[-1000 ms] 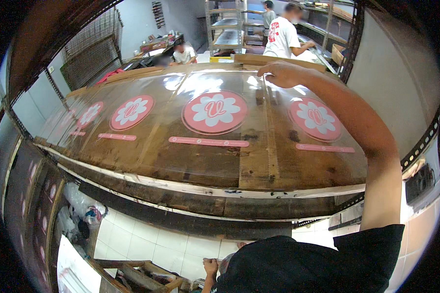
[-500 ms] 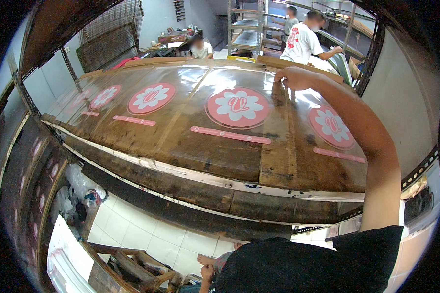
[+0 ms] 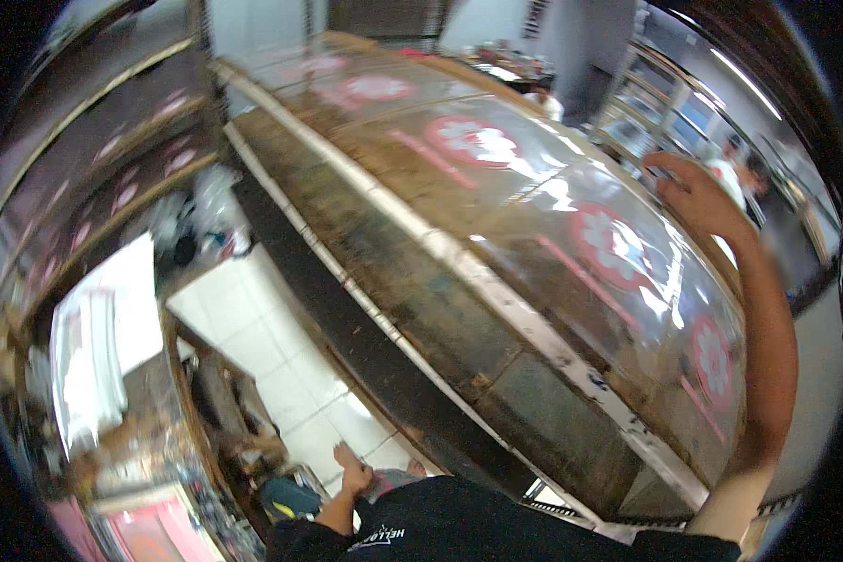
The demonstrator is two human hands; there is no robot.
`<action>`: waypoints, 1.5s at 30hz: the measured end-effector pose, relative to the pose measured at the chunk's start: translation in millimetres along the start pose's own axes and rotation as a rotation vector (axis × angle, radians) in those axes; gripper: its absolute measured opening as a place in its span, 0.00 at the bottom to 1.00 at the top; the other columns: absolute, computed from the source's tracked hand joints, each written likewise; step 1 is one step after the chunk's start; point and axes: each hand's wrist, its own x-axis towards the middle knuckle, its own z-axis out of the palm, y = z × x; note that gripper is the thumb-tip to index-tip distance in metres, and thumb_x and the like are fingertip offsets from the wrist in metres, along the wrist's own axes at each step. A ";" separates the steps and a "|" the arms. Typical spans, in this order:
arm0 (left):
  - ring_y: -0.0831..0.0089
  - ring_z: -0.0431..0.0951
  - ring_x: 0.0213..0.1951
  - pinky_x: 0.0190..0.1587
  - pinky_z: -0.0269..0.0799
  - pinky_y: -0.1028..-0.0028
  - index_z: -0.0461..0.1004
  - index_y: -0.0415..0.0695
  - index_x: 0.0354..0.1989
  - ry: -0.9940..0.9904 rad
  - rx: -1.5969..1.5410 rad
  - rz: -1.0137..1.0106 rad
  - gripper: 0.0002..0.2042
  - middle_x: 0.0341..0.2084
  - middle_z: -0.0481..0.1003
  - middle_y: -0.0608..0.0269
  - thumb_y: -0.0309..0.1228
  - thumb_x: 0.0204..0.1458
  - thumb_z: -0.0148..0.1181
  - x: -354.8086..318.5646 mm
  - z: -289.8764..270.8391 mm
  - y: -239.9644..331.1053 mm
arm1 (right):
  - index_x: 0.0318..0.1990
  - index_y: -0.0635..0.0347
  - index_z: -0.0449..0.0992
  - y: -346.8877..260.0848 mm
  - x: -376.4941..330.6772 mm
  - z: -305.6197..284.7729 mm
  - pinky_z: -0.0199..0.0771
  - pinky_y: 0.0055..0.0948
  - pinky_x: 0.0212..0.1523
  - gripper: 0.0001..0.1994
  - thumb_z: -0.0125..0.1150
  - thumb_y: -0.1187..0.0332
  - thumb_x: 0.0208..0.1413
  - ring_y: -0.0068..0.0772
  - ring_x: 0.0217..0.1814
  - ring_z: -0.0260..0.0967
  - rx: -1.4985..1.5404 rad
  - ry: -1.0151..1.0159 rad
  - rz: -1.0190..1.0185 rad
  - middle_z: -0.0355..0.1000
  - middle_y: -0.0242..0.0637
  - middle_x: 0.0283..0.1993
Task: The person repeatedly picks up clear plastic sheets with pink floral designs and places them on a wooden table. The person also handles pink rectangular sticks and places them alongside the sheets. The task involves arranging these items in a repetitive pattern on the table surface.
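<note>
A long brown board (image 3: 412,178) carries a glossy clear sheet printed with pink discs with white flowers (image 3: 609,245) and thin pink bars (image 3: 585,281). My right hand (image 3: 693,195) reaches over to the board's far edge, its fingers curled together. Motion blur hides whatever lies between them; a small dark patch shows by the fingertips. My left hand (image 3: 356,480) hangs low beside my leg, above the tiled floor, and its fingers are too small and smeared to read.
Under the board runs another dark shelf layer (image 3: 347,272). Racked printed boards (image 3: 112,150) stand at the left. White sheets (image 3: 112,328) lie on a wooden bench (image 3: 155,412). Plastic bags (image 3: 217,201) sit on the floor. Beyond the board, another person (image 3: 732,173) is near metal shelves (image 3: 651,94).
My view has swung left, so the board now slants down to the right. My right hand still reaches toward the far edge. More of the bench and racks shows at the left.
</note>
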 end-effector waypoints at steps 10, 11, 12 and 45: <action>0.43 0.72 0.49 0.53 0.68 0.57 0.71 0.38 0.50 0.276 0.153 0.002 0.22 0.44 0.72 0.34 0.43 0.53 0.49 19.4 45.4 -62.6 | 0.54 0.63 0.70 -235.9 77.4 -31.0 0.69 0.41 0.55 0.18 0.53 0.69 0.56 0.48 0.52 0.72 -0.091 0.145 -0.841 0.73 0.49 0.52; 0.44 0.77 0.44 0.49 0.71 0.55 0.78 0.44 0.44 0.413 0.219 0.051 0.21 0.39 0.77 0.38 0.47 0.54 0.49 25.6 54.2 -80.9 | 0.53 0.63 0.71 -252.3 91.7 -23.5 0.71 0.41 0.52 0.18 0.54 0.70 0.55 0.48 0.49 0.73 -0.032 0.146 -0.893 0.74 0.49 0.50; 0.44 0.77 0.44 0.49 0.71 0.55 0.78 0.44 0.44 0.480 0.128 0.068 0.21 0.39 0.76 0.38 0.47 0.54 0.49 25.1 52.6 -78.9 | 0.52 0.63 0.72 -283.2 105.1 -15.4 0.73 0.42 0.48 0.18 0.54 0.70 0.53 0.49 0.46 0.75 0.022 0.148 -0.977 0.75 0.50 0.49; 0.49 0.78 0.43 0.48 0.72 0.59 0.80 0.43 0.38 0.259 -0.285 -0.417 0.17 0.37 0.78 0.46 0.42 0.51 0.51 45.9 -115.9 -204.2 | 0.67 0.51 0.58 -221.3 48.9 462.9 0.34 0.57 0.72 0.28 0.41 0.48 0.65 0.51 0.77 0.37 0.257 -0.153 0.313 0.43 0.47 0.75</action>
